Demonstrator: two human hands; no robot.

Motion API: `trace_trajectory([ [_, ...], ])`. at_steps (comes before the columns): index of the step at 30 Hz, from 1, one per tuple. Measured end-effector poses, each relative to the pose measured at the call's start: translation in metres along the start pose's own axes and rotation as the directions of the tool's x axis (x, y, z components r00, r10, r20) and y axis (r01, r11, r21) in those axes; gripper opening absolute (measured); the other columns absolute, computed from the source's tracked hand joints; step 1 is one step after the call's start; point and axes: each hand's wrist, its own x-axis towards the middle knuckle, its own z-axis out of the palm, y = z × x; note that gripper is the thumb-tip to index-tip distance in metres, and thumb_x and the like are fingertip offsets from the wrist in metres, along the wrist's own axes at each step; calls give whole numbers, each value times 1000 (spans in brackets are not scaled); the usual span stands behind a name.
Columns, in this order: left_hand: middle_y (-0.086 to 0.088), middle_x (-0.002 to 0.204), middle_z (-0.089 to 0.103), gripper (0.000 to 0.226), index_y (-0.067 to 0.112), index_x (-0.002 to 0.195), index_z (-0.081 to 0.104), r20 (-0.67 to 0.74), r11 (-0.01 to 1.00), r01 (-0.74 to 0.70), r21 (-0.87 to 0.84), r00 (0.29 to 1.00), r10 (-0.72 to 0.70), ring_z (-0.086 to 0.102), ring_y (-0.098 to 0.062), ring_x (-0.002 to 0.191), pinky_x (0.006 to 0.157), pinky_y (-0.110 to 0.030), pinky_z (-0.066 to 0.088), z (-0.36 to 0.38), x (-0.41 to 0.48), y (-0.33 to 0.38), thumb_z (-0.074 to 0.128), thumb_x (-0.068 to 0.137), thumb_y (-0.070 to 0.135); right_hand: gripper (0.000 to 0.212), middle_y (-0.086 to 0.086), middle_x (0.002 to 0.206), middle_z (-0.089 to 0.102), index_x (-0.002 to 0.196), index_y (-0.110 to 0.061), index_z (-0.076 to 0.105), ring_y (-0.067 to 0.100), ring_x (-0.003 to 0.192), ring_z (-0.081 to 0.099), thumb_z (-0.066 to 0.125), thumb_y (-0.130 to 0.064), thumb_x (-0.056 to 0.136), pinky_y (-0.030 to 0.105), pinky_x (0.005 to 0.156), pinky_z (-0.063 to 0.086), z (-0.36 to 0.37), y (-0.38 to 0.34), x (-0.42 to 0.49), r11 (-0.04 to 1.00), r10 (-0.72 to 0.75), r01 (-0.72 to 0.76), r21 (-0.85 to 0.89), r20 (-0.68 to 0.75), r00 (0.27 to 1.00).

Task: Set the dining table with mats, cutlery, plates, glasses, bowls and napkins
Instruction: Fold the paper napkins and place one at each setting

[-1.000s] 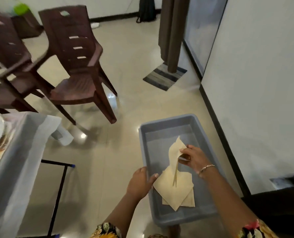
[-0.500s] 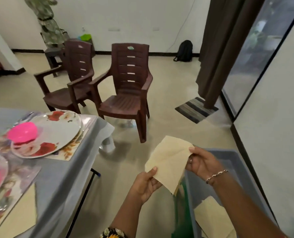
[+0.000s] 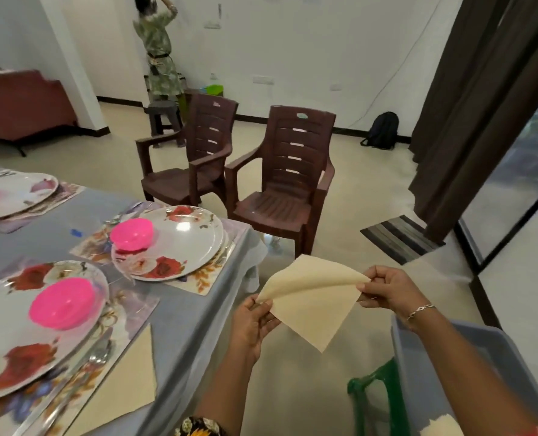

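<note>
Cream and thin, the napkin hangs in the air between the table and the tub, folded into a triangle with its point down and its top layer curling up. The left hand pinches its left corner and the right hand pinches the raised right corner, fingers clamped on it. Leftward on the table, a second napkin lies flat beside a mat bearing a plate and pink bowl.
</note>
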Motion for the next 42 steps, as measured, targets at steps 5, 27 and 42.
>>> trace_trajectory([
  [5,-13,84,68,13,6,86,57,-36,996,-87,17,995,88,70,-20,68,59,-29,59,-5,16,20,50,91,-3,15,8,59,66,78,-1,60,12,51,64,57,13,81,20,50,55,12,-13,29,985,-122,126,-114,39,992],
  [27,1,88,66,19,19,87,64,-64,726,-415,548,845,531,62,-19,89,77,-30,55,111,189,127,63,84,1,16,14,76,66,70,-7,67,22,76,62,61,-1,83,24,65,54,-19,-71,279,938,-266,281,-202,99,959],
  [42,-7,91,69,14,7,90,71,14,161,-244,956,589,808,60,-17,87,72,-9,38,12,80,181,61,84,1,8,1,75,69,77,-11,71,3,72,61,72,-4,76,15,73,49,213,-107,219,746,-475,660,86,764,437],
])
